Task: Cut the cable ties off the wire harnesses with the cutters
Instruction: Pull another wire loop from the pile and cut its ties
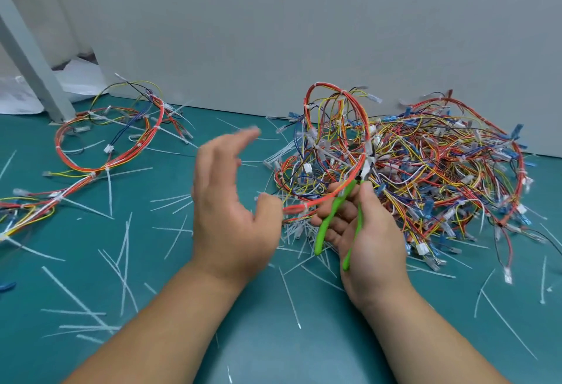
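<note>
My right hand (369, 234) grips the green-handled cutters (337, 216), handles spread, with the jaws (363, 175) up at a white cable tie (369, 155) on an orange looped wire harness (337, 128). That harness rises out of a large tangled pile of harnesses (441, 170) on the right. My left hand (226, 201) hovers open beside the loop, fingers blurred and stretched out, holding nothing. A separate harness (112, 140) of orange, yellow and blue wires lies spread out at the left.
Several cut white cable ties (124, 250) litter the teal table (258, 338). A grey wall (304, 34) closes the back. A grey post (33, 64) and white plastic sheet (82, 79) stand at the far left.
</note>
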A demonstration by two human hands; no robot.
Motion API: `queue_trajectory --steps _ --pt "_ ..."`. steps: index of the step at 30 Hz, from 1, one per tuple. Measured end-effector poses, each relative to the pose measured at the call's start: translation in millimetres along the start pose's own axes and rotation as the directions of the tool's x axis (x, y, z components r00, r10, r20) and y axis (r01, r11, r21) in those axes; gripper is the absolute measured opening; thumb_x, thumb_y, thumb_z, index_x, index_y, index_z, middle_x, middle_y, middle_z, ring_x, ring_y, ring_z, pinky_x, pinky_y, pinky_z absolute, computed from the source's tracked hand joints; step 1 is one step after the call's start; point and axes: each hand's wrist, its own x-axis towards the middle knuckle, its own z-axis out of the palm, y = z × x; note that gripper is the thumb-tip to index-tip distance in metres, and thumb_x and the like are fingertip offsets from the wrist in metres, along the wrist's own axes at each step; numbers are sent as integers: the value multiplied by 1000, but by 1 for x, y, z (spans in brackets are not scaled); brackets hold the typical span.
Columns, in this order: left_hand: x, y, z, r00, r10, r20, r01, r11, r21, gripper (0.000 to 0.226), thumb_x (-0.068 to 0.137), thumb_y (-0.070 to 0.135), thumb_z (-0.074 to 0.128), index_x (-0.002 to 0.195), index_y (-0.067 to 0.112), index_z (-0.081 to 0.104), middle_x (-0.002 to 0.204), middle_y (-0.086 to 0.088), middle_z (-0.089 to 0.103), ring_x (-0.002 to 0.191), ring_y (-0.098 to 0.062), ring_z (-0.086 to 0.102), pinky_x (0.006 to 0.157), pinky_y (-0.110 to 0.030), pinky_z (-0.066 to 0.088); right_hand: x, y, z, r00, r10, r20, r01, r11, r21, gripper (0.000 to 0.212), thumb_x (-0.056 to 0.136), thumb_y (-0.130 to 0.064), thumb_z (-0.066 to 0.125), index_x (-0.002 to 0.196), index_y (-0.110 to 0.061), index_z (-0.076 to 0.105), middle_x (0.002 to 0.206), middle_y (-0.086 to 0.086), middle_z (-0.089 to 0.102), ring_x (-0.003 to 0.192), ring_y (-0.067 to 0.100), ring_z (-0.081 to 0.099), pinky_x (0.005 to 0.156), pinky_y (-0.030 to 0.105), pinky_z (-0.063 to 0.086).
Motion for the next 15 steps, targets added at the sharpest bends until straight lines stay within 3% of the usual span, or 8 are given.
queue_trajectory --steps 2,3,6,8,12,15 --pt "1 -1 1 997 57 45 -58 998 28 31 82 24 57 111 22 70 112 2 59 108 -22 59 96 -49 47 -1 2 1 1000 -18 24 19 999 -36 46 92 -54 47 98 -15 70 75 8 70 63 19 68 61 29 57" --pt "0 -1 3 994 57 90 -60 998 26 24 86 31 61 106 22 73 107 3 62 106 -19 61 94 -48 48 -2 3 1 999 -20 37 22 998 -55 45 93 -55 46 97 -18 72 76 7 72 64 18 69 59 28 55" --pt "-5 0 10 960 -20 278 24 1000 -10 46 78 55 73 112 23 76 104 10 67 97 -5 63 90 -25 50 -4 6 2 998 -21 54 27 994 -108 45 93 -55 47 94 -23 78 82 6 74 68 16 69 61 28 54" --pt "-9 -2 13 920 -90 381 94 996 6 57 70 63 75 117 31 73 101 16 68 90 -5 65 82 -17 49 -4 6 2 998 -37 53 44 991 -125 44 94 -52 47 93 -24 80 83 8 75 71 16 71 64 30 57" --pt "-12 -6 17 836 -113 537 152 988 -29 57 68 54 80 121 63 58 103 20 69 80 -9 70 79 -27 57 -4 4 3 996 -81 33 85 984 -156 41 95 -49 47 94 -23 79 88 17 75 82 25 75 72 40 63" --pt "-14 -4 18 842 -129 523 183 982 -53 47 76 43 73 114 65 60 98 24 71 72 -5 70 72 -17 55 -4 3 4 994 -109 27 113 973 -202 39 96 -51 45 94 -32 79 88 10 77 89 28 76 78 45 61"
